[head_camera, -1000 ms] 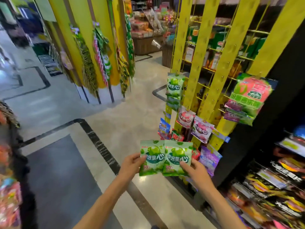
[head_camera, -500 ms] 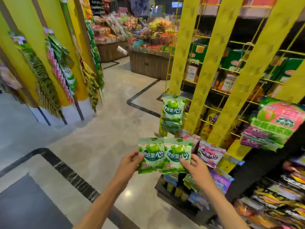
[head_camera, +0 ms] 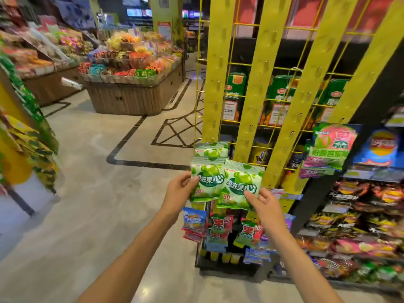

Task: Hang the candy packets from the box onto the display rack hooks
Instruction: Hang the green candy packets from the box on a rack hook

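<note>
- The left hand (head_camera: 179, 191) pinches one green candy packet (head_camera: 207, 179) by its edge; the right hand (head_camera: 265, 202) pinches a second packet (head_camera: 241, 184), both at frame centre.
- They sit just below a matching hung packet (head_camera: 211, 150) on the yellow rack strip (head_camera: 215, 84).
- Best hang one at a time: raise it, line its top hole with a free hook, then slide it on.

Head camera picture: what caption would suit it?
Left hand and right hand each hold a green candy packet before the yellow rack strips.
</note>
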A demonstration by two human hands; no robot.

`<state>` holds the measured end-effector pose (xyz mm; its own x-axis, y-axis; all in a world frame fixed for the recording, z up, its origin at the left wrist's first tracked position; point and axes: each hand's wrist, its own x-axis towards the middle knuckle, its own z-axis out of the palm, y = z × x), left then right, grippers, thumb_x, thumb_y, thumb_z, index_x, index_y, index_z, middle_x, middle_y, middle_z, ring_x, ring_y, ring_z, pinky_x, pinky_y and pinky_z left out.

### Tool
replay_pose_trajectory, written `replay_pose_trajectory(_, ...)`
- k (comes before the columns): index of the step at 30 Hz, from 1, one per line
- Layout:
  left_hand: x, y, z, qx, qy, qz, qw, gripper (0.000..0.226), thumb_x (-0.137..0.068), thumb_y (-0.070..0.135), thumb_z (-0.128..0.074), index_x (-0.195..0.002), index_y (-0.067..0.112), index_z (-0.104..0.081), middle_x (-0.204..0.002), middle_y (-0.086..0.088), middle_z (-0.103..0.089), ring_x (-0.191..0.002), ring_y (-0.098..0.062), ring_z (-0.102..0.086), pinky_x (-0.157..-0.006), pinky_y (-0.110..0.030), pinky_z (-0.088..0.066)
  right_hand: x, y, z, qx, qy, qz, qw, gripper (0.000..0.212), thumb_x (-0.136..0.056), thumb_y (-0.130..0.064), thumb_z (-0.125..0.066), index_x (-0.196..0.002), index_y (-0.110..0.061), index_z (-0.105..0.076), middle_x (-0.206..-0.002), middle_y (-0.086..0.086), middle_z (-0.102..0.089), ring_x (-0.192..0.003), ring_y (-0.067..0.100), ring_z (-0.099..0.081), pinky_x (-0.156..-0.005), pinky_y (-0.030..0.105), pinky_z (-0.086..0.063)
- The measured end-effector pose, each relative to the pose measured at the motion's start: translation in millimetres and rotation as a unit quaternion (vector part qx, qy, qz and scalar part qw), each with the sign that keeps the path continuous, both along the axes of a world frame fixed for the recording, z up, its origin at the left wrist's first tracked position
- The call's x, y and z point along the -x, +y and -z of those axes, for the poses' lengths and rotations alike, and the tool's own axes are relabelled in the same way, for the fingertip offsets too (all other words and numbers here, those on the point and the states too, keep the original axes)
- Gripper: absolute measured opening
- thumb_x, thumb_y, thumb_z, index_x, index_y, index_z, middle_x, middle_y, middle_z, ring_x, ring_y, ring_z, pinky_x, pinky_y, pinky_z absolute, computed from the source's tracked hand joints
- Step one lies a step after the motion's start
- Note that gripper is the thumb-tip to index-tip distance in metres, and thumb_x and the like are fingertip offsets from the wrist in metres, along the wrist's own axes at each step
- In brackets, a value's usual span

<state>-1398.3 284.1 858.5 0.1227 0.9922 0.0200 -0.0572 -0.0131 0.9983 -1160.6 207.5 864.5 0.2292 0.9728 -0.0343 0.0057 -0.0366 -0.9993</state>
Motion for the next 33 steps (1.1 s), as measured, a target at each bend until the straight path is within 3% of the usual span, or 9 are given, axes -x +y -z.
replay_pose_trajectory(4, -10, 31, -28, -0.029, 0.002, -0.007, 1.000, 0.019, -0.101, 0.024, -0.063, -0.117, 0.016, -0.071, -0.110, -0.004, -0.078, -0.108, -0.028, -0.072, -0.097, -0.051, -0.057, 4, 1, -14, -0.026, -0.004, 0.044, 0.999, 0.086, -0.090, -0.043, -0.072, -0.157, -0.007, -0.033, -0.159, 0.002, -0.041, -0.146, 0.018, -0.040, -0.117, 0.039, -0.036)
replay_pose_trajectory(8, -17, 59, -57, -0.060, 0.003, -0.005, 0.998, 0.017, -0.101, 0.027, -0.062, -0.111, 0.017, -0.071, -0.108, -0.005, -0.078, -0.108, -0.031, -0.071, -0.098, -0.058, -0.054, 5, 0, -21, -0.028, -0.020, 0.048, 0.998, 0.086, -0.092, -0.046, -0.070, -0.158, -0.009, -0.031, -0.162, 0.006, -0.038, -0.147, 0.021, -0.039, -0.117, 0.040, -0.036)
replay_pose_trajectory(12, -21, 81, -74, -0.050, -0.007, -0.008, 0.999, 0.020, -0.102, 0.022, -0.062, -0.114, 0.008, -0.070, -0.106, -0.010, -0.078, -0.103, -0.030, -0.074, -0.094, -0.054, -0.058, 3, 4, -21, -0.026, -0.012, 0.048, 0.998, 0.085, -0.092, -0.047, -0.070, -0.158, -0.011, -0.032, -0.160, 0.004, -0.041, -0.146, 0.021, -0.041, -0.117, 0.041, -0.037)
replay_pose_trajectory(16, -24, 88, -71, -0.032, 0.002, -0.015, 0.999, 0.019, -0.102, 0.018, -0.060, -0.115, 0.006, -0.068, -0.105, -0.011, -0.078, -0.101, -0.031, -0.074, -0.087, -0.046, -0.061, 1, 10, -15, -0.026, -0.026, 0.040, 0.999, 0.102, -0.076, -0.074, -0.073, -0.154, -0.016, -0.042, -0.155, -0.001, -0.049, -0.143, 0.018, -0.046, -0.118, 0.046, -0.040)
replay_pose_trajectory(20, -22, 86, -54, -0.033, 0.010, -0.018, 0.999, 0.019, -0.102, 0.020, -0.061, -0.116, 0.009, -0.069, -0.103, -0.008, -0.078, -0.100, -0.028, -0.075, -0.089, -0.048, -0.061, -1, 17, -16, -0.015, -0.018, 0.035, 0.999, 0.072, -0.095, -0.041, -0.068, -0.153, -0.007, -0.040, -0.145, -0.001, -0.052, -0.144, 0.020, -0.042, -0.112, 0.036, -0.038)
replay_pose_trajectory(23, -22, 82, -47, -0.062, 0.040, -0.029, 0.997, 0.019, -0.102, 0.029, -0.060, -0.113, 0.018, -0.070, -0.102, -0.003, -0.078, -0.097, -0.023, -0.075, -0.090, -0.054, -0.059, -1, 21, -14, -0.005, -0.020, 0.020, 1.000, 0.065, -0.097, -0.037, -0.067, -0.150, -0.009, -0.044, -0.142, -0.001, -0.054, -0.144, 0.020, -0.043, -0.110, 0.035, -0.037)
replay_pose_trajectory(26, -23, 80, -42, -0.115, 0.096, -0.063, 0.987, 0.022, -0.098, 0.044, -0.058, -0.107, 0.030, -0.072, -0.098, 0.002, -0.076, -0.094, -0.021, -0.073, -0.084, -0.056, -0.059, -3, 25, -13, -0.002, -0.017, 0.019, 1.000, 0.025, -0.097, -0.035, -0.067, -0.120, -0.028, -0.058, -0.121, -0.021, -0.060, -0.126, 0.011, -0.052, -0.104, 0.026, -0.041)
replay_pose_trajectory(30, -21, 75, -40, -0.141, 0.122, -0.117, 0.976, 0.033, -0.098, 0.039, -0.064, -0.125, 0.022, -0.064, -0.109, 0.006, -0.069, -0.101, -0.007, -0.066, -0.083, -0.037, -0.061, 1, 29, -17, -0.008, -0.020, 0.004, 1.000, 0.015, -0.098, -0.026, -0.067, -0.098, -0.039, -0.060, -0.085, -0.036, -0.068, -0.093, -0.014, -0.065, -0.065, 0.001, -0.046)
replay_pose_trajectory(33, -17, 66, -37, -0.164, 0.119, -0.138, 0.970, 0.034, -0.097, 0.029, -0.067, -0.130, 0.025, -0.058, -0.115, 0.008, -0.063, -0.105, -0.001, -0.062, -0.080, -0.023, -0.057, 4, 31, -19, -0.005, -0.039, 0.013, 0.999, 0.011, -0.098, -0.025, -0.067, -0.102, -0.035, -0.063, -0.086, -0.032, -0.072, -0.086, -0.018, -0.066, -0.064, 0.001, -0.047)
